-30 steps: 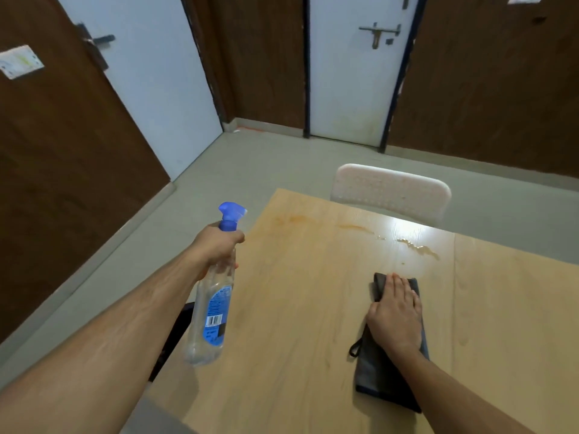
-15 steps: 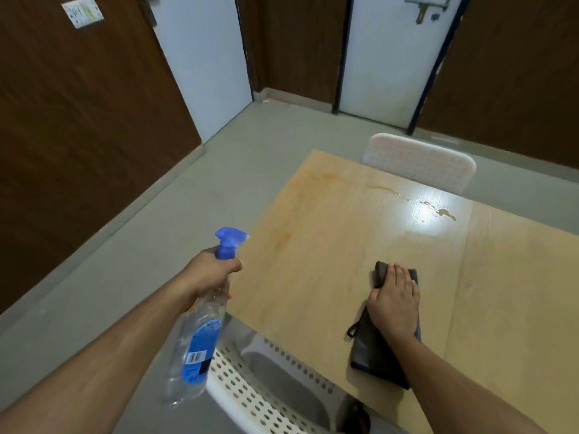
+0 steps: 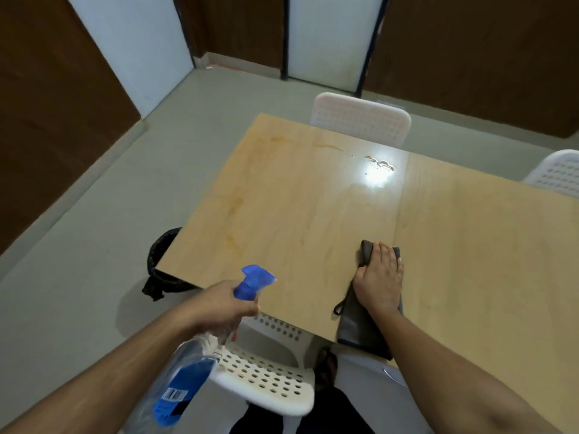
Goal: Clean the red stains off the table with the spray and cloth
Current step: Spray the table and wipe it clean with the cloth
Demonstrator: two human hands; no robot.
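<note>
A light wooden table (image 3: pixel 313 214) carries faint orange-red stains (image 3: pixel 233 208) down its left side and wet smears (image 3: pixel 380 162) near the far edge. My left hand (image 3: pixel 222 305) grips the neck of a clear spray bottle (image 3: pixel 185 380) with a blue nozzle, held just off the table's near left corner, nozzle pointing over the tabletop. My right hand (image 3: pixel 380 278) rests flat, fingers straight, on a dark grey folded cloth (image 3: pixel 354 330) that lies at the near edge of the table.
A white perforated chair (image 3: pixel 266 377) stands below the near edge. Another white chair (image 3: pixel 360 120) sits at the far side and a third (image 3: pixel 557 173) at the right. A black bin (image 3: pixel 163 264) stands under the table's left corner. Grey floor spreads to the left.
The view has tilted down and shifted. My left hand with the spray bottle has come in toward the table's near left corner. My right hand stays flat on the cloth.
</note>
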